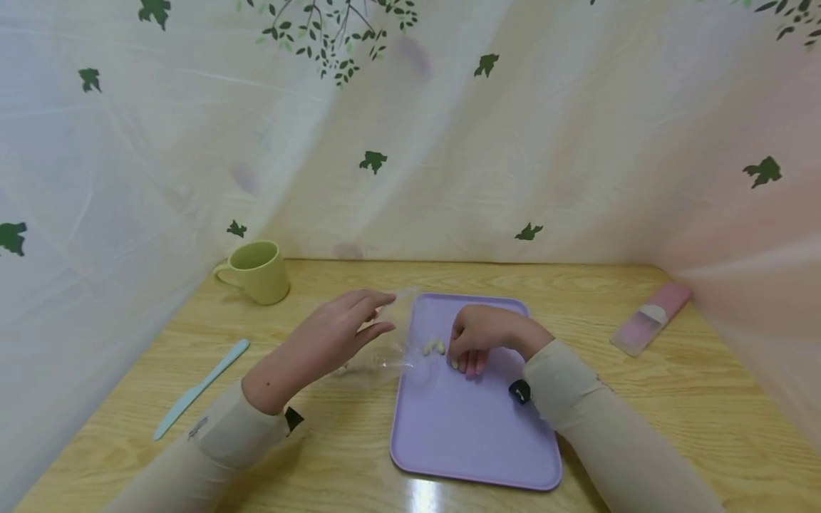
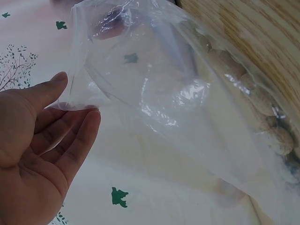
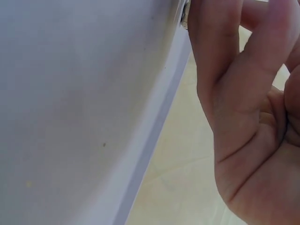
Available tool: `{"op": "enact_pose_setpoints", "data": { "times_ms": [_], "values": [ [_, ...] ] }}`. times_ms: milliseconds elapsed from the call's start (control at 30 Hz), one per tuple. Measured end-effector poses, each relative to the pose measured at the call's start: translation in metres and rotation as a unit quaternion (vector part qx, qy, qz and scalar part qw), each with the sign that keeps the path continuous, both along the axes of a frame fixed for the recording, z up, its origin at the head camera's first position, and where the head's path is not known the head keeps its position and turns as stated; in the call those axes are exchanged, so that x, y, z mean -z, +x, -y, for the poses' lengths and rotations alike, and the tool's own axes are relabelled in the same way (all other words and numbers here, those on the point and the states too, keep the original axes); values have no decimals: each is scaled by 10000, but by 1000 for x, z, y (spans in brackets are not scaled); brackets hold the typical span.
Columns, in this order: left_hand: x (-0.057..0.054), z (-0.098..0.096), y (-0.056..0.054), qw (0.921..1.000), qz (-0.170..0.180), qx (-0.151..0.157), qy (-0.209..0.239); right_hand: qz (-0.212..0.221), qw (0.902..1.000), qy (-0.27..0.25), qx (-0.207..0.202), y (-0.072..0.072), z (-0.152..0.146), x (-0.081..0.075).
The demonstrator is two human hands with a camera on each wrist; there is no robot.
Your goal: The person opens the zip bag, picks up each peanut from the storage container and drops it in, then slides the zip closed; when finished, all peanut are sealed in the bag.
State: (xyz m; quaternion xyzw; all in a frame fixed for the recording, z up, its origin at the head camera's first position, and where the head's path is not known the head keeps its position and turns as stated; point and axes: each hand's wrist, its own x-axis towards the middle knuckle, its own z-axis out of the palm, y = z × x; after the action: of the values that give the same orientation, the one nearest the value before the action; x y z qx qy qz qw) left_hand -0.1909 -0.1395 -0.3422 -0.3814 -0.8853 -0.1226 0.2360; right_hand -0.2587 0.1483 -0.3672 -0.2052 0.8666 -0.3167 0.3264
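My left hand (image 1: 330,331) is at the left side of the purple tray (image 1: 474,442), holding the edge of a clear plastic bag (image 1: 378,356). In the left wrist view the bag's rim runs between thumb and fingers, and brown, rounded, nut-like pieces (image 2: 255,93) lie low inside it. Over the tray my right hand (image 1: 484,338) bends down with curled fingers, pinching a small pale nut-like piece (image 1: 455,365) at the fingertips. Two similar pale pieces (image 1: 433,347) lie on the tray just left of it. In the right wrist view the pinched piece (image 3: 185,18) is mostly hidden by the fingers.
A green mug (image 1: 259,274) stands at the back left of the wooden table (image 1: 346,456). A pale blue knife (image 1: 202,388) lies left of my left forearm. At the far right is a pink and clear flat case (image 1: 653,317). A leaf-patterned curtain (image 1: 436,199) closes off the back and sides.
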Motion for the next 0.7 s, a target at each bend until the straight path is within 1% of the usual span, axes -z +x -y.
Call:
{"op": "enact_pose_setpoints", "data": {
  "times_ms": [333, 500, 567, 700],
  "values": [
    [-1, 1, 1, 9999, -106, 20, 15, 44, 9996, -269, -45, -3, -6, -4],
    [0, 1, 1, 9999, -138, 92, 45, -163, 9990, -410, 41, -6, -13, -9],
    [0, 1, 0, 9998, -135, 103, 54, -219, 9983, -528, 102, -6, -15, -13],
    [2, 1, -1, 9999, -113, 80, 77, -174, 9956, -897, 221, -4, -16, -21]
  ]
}}
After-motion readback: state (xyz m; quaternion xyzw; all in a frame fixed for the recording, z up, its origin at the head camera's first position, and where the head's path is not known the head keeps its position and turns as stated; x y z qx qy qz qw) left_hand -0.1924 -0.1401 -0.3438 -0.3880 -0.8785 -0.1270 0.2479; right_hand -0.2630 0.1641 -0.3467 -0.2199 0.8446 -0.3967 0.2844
